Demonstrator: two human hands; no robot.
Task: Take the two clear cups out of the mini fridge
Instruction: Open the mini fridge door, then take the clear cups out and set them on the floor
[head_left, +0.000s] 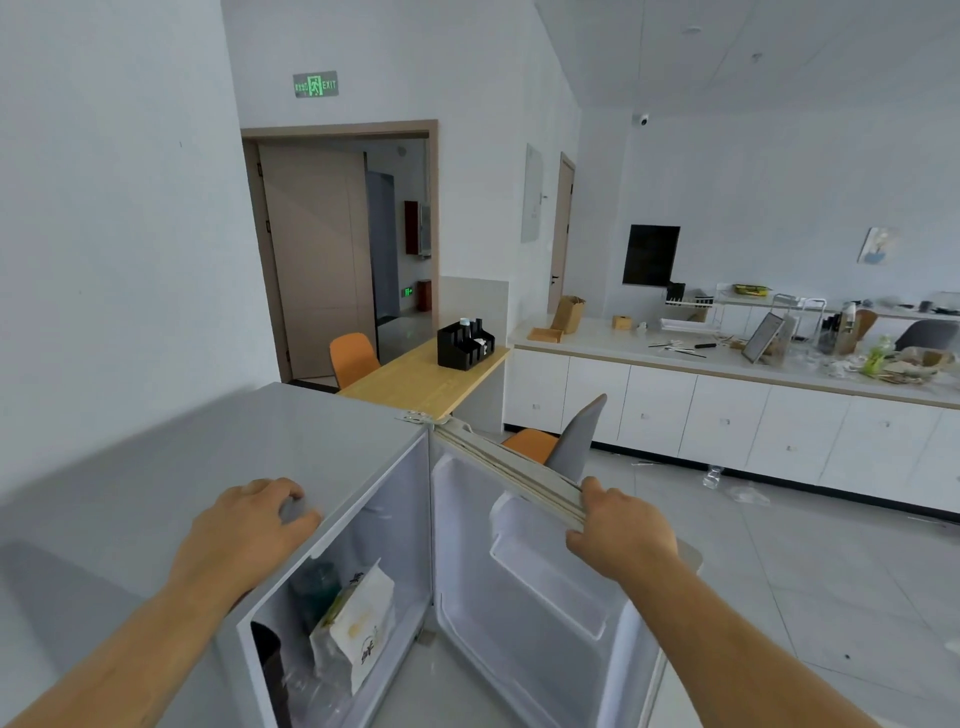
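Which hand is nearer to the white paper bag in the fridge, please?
Left. The left hand rests on the fridge top edge, above the bag; the right hand grips the open door, farther to its right.

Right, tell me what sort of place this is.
Probably an office break room or pantry. A long white counter with cabinets runs along the wall, a green exit sign hangs over the doorway, and a mini fridge stands open beside a wooden table with orange chairs.

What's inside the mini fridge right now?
Inside the mini fridge: a white paper bag, a dark green bottle, something dark at lower left, crinkled clear plastic. Clear cups can't be confirmed; the rest is hidden.
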